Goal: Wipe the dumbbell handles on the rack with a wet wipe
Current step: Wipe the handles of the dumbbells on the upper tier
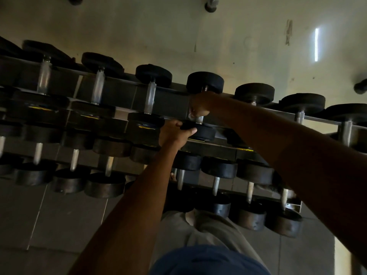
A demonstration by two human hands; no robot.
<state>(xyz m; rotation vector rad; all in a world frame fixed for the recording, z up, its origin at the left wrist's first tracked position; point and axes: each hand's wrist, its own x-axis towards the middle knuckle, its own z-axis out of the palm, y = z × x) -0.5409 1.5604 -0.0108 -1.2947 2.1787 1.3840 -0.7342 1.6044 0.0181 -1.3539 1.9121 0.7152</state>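
Note:
A dim rack [174, 90] holds rows of black dumbbells with steel handles. My right hand [200, 105] is wrapped round the handle of a top-row dumbbell [205, 82], with a pale wet wipe [191, 114] bunched under the fingers against the handle. My left hand [174, 132] grips the near black head [202, 132] of that same dumbbell, thumb over its edge. The handle itself is mostly hidden by my right hand.
More top-row dumbbells stand left [150, 96] and right [255, 94] of the held one. Two lower rows [216, 183] of dumbbells sit below, near my legs. A pale wall [198, 36] rises behind the rack; grey floor tiles [59, 225] lie at the left.

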